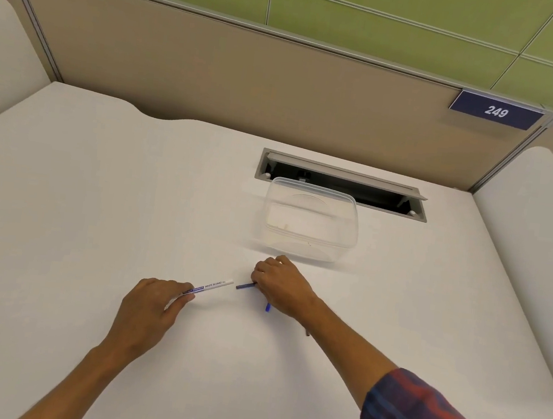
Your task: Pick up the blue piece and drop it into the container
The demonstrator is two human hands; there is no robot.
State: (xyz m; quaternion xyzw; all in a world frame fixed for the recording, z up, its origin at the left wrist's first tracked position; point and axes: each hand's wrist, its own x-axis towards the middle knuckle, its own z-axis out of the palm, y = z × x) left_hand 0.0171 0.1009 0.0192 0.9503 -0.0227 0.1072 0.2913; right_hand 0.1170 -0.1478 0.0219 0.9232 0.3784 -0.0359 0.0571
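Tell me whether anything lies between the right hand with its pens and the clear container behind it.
Nothing visible does. The right hand grips blue pens just in front of the container, with only bare desk between them. The left hand, pinching the marker, is off to the side.

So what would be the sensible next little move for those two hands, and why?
Probably lift the right hand with its pens and carry them to the clear container just beyond. It already covers a dark blue pen and a blue-tipped one, while the left hand pinches the whiteboard marker.
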